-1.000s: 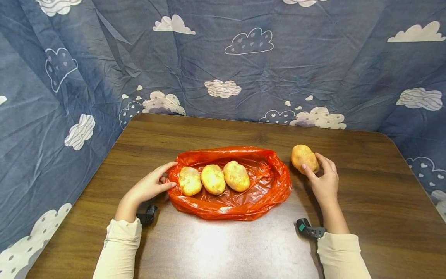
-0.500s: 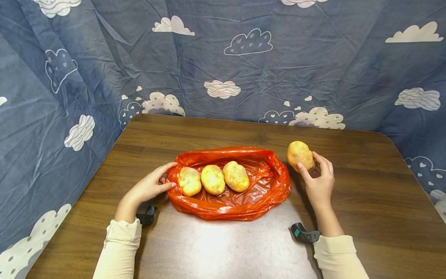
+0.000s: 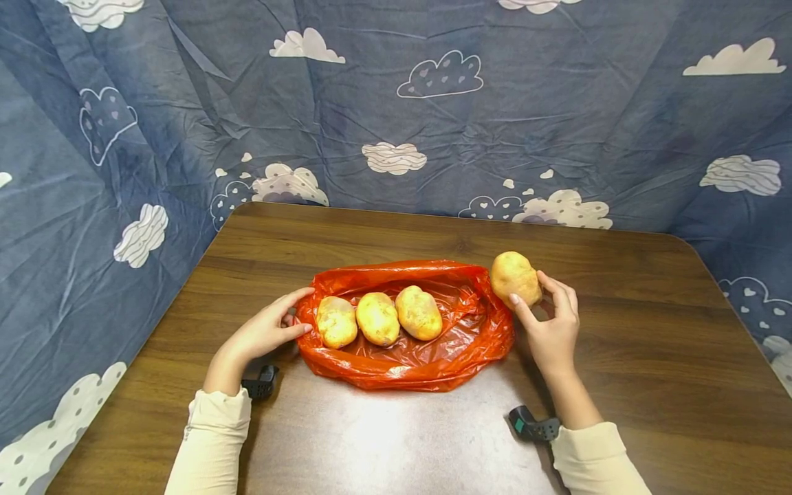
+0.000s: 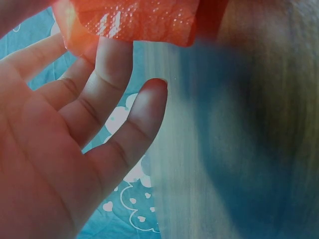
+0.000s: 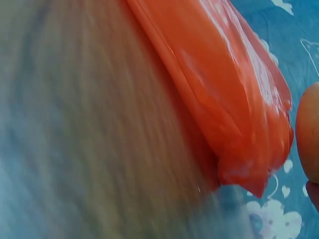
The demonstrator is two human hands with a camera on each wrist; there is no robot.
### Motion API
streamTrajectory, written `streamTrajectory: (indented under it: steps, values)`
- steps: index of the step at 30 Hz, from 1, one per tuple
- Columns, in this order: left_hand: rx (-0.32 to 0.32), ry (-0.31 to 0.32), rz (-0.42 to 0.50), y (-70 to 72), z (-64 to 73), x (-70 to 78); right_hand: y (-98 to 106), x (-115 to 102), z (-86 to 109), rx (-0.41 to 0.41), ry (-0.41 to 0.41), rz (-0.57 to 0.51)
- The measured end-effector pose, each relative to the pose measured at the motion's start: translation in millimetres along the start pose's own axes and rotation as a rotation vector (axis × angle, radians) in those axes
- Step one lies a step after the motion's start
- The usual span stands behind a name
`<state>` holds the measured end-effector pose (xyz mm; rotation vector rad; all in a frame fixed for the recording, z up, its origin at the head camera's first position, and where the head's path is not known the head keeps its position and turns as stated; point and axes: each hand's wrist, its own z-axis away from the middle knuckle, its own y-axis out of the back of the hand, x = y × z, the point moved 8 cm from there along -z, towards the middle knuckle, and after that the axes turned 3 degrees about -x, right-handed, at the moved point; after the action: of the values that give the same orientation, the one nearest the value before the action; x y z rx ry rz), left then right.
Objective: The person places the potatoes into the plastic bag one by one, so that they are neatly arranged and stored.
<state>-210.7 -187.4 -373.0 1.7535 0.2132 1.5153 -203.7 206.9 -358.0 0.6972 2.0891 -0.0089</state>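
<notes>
A red plastic bag [image 3: 405, 378] lies spread with its mouth upward on the wooden table. Three yellowish potatoes [image 3: 379, 319] sit in a row inside, toward its left end. My left hand [image 3: 262, 333] holds the bag's left end between thumb and fingers; in the left wrist view the red film [image 4: 137, 20] covers some fingertips. My right hand [image 3: 553, 330] grips a fourth potato [image 3: 515, 277] between thumb and fingers, at the bag's right rim and overlapping it in the head view. Only an edge of that potato [image 5: 309, 134] shows in the right wrist view, beside the bag.
The wooden table [image 3: 656, 330] extends around the bag on all sides. Behind and to the left hangs a blue cloth [image 3: 346, 110] with white clouds. Black wrist cameras [image 3: 533, 425] sit under both wrists, close over the tabletop.
My right hand has moved left with the potato, from beside the bag to its right rim. The left hand, the bag and the three potatoes inside have stayed in place.
</notes>
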Motion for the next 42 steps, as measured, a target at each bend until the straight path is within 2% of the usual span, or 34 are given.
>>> streamTrajectory:
  steps: [9,19,24,27,31,33,42]
  values:
    - [0.002,-0.002,-0.004,0.3,-0.2,-0.2,-15,-17,7.6,-0.058,0.06,-0.048]
    - [-0.002,-0.004,-0.01,-0.1,-0.6,0.7,-35,-34,19.6,-0.129,0.108,-0.013]
    - [-0.003,-0.002,-0.015,-0.8,-0.3,-2.5,-45,-12,25.3,-0.166,0.11,-0.012]
    - [0.002,-0.004,-0.014,-2.9,-2.5,-15.2,-50,0,27.7,-0.189,0.094,0.007]
    - [0.005,-0.008,-0.025,-5.9,-6.5,-35.4,-53,7,29.5,-0.21,0.072,0.04]
    - [0.003,-0.012,-0.027,-6.2,-7.3,-40.4,-54,9,30.0,-0.217,0.062,0.052]
    - [0.007,-0.027,-0.029,-5.3,-7.8,-43.7,-59,16,31.4,-0.248,0.023,0.105]
